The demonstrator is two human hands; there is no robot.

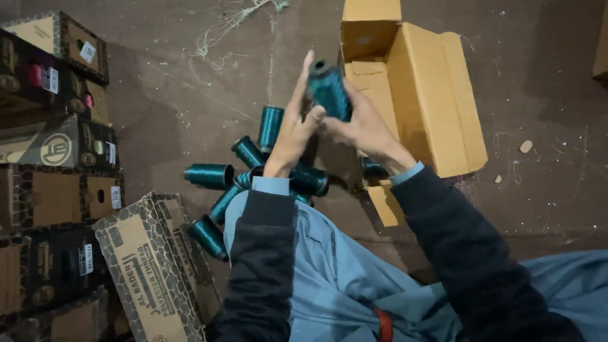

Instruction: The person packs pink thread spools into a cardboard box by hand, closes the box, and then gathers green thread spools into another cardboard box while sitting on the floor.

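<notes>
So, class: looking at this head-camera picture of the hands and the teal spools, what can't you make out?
- Inside of the open cardboard box: hidden by its own flaps.
- Lower part of the held teal spool: covered by the left hand and right hand.
- Some floor spools: partly hidden behind the forearms, so no full count.
- Stacked cartons: cut off by the left edge.

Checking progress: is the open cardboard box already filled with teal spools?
No: the open cardboard box shows bare inside; teal spools lie on the floor.

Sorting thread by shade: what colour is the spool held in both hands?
Dark teal spool, head view.
</notes>
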